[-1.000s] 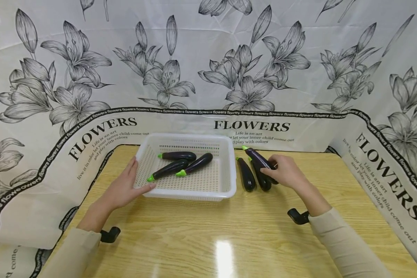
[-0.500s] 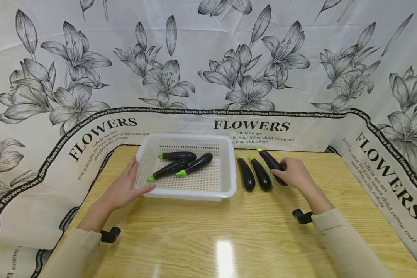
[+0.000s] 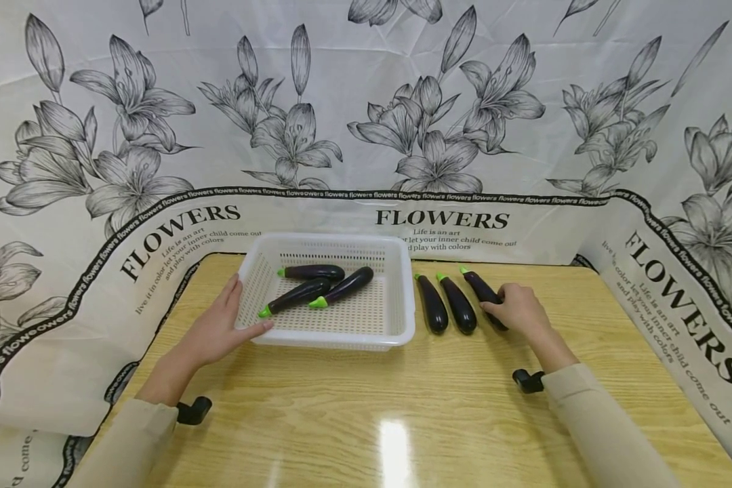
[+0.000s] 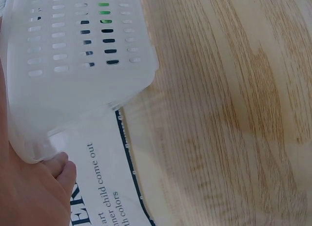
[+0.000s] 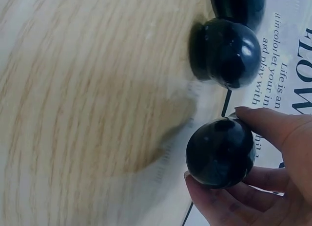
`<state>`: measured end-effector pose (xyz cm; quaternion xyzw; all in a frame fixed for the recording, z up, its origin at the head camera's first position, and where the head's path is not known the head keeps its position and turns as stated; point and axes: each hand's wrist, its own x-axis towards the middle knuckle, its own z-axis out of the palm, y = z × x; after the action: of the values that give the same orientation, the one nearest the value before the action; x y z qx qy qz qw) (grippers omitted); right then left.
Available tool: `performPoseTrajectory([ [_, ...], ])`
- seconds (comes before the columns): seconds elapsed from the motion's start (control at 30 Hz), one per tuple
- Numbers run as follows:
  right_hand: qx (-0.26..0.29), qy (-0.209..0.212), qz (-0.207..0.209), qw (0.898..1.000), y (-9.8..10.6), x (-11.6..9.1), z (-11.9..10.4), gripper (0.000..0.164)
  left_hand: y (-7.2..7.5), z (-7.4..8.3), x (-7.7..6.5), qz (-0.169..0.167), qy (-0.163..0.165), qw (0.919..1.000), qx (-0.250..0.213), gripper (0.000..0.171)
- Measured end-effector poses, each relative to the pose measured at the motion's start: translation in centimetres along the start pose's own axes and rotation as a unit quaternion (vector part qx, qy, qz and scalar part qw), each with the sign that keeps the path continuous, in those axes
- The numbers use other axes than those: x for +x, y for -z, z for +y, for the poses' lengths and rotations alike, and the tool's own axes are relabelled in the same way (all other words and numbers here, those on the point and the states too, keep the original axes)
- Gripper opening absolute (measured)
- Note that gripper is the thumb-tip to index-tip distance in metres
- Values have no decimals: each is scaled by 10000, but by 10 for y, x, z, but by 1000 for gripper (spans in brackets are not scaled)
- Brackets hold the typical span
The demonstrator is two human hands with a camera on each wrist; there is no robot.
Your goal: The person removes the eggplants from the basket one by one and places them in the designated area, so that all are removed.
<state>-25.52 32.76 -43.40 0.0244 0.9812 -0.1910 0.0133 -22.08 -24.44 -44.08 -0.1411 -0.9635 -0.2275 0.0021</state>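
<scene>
A white plastic basket point(image 3: 407, 298) holds three dark purple eggplants with green stem ends, among them a slanting eggplant point(image 3: 349, 286). My left hand point(image 3: 210, 332) grips its left side, thumb over the front rim and fingers along the outer wall; in the left wrist view, bent fingertips point(image 4: 63, 170) meet the basket's corner. Right of the basket, two eggplants lie side by side, a nearer eggplant point(image 3: 433, 306) and a middle eggplant point(image 3: 459, 306). Beside them, my right hand point(image 3: 521, 313) pinches a third eggplant point(image 5: 220, 153) near its rounded end, between thumb and fingers, stem end pointing away.
The wooden table point(image 3: 341, 413) extends in front of the basket and to both sides. A white cloth point(image 3: 317, 217) printed with flowers and lettering rises behind and at both sides. Each wrist carries a black camera mount point(image 3: 527, 381).
My right hand has carried its eggplant rightward from over the neighbouring eggplants and lowered it alongside them. The left hand and the basket have stayed in place.
</scene>
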Motion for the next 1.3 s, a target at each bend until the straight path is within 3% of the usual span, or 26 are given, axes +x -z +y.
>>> performPoseTrajectory([
  [0.4,-182,-405,-249,9987,-11,7,-2,44,0,3,-1,11,-27,10000,-55,119],
  [0.87,-96,-353,-244,9990,-13,6,-4,59,-1,2,-1,41,-39,10000,-61,118],
  [1.3,-83,-461,-254,9986,-14,7,0,54,-2,1,-1,32,-21,10000,-33,119],
])
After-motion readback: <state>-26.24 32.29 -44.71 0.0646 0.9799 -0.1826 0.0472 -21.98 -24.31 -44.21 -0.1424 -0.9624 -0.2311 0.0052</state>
